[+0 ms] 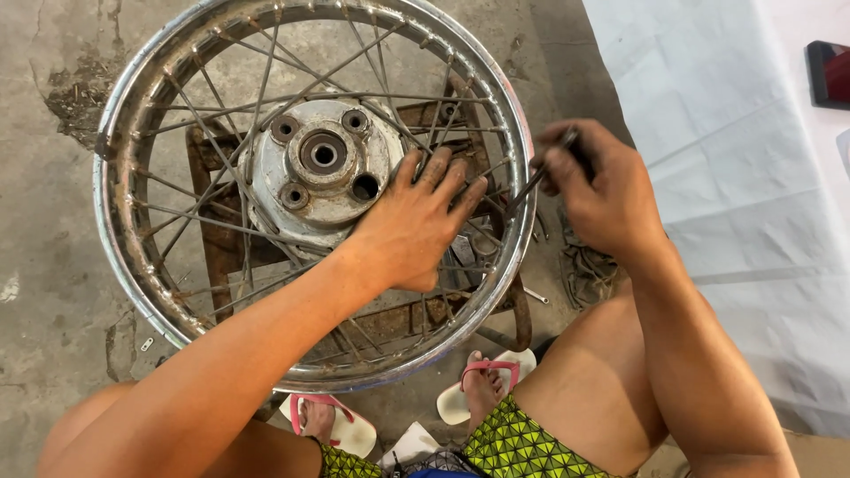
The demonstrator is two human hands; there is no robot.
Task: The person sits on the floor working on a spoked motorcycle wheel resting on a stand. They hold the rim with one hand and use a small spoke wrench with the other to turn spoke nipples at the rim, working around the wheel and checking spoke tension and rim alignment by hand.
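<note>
Wheel (133,97), spoked and rusty, lies flat on a rusted stand (212,239) over the concrete floor (44,292). Left hand (416,221) rests open, fingers spread on spokes at the hub's (320,168) four o'clock. Right hand (602,190), at the rim's three o'clock, has its grip clamped on a thin dark tool (536,181).
</note>
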